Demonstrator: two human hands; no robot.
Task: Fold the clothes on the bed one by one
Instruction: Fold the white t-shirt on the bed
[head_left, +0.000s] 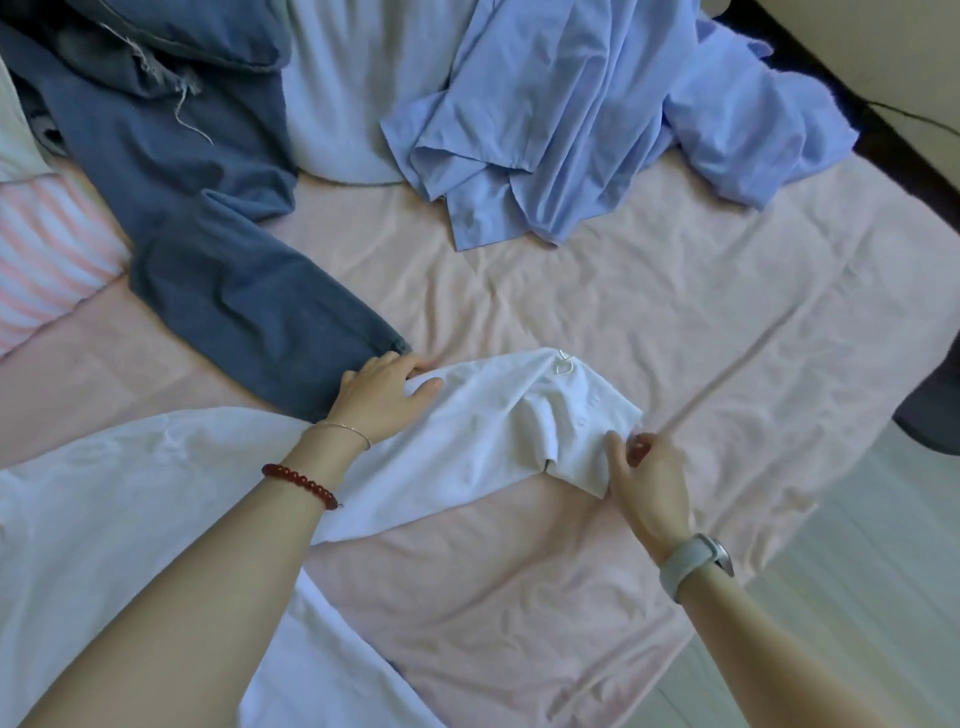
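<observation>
- Far left, there's a pink-and-white striped pillow (49, 249) sitting at the edge of the bed, with a bit of pale cloth above it that I can't identify.
- Next over, a pair of dark blue jeans (208, 234) runs diagonally from the top left corner down toward the middle. Frayed threads hang off it near the top, and the leg hem ends right by the left hand.
- Lower left is mostly the white garment (130, 499), spread out loosely over the bed and running under the left forearm. One part of it stretches out to the right between the two hands.
- The left hand (387, 392) has its fingers curled into the far end of that stretched white piece, thumb lying on top of the cloth, so it's gripping it. Thin bangle (345, 428) and a red bead bracelet (301, 486) on that wrist.
- The pink bedsheet (597, 322) covers the middle, pretty wrinkled, with a long crease running off to the right.
- Top middle there's a pale, whitish-blue rounded bulge of fabric (337, 104), could be a pillow or a garment, can't tell.
- Just right of that, a light blue shirt (571, 119) lies in a crumpled heap, well apart from the hands.
- The right hand (647, 478) is pinching the near right corner of the white piece between thumb and fingers. Grey watch (693, 564) on that wrist.
- Far right, the sheet hangs over the bed edge and you can see pale floor (857, 519) plus something dark at the frame edge.
</observation>
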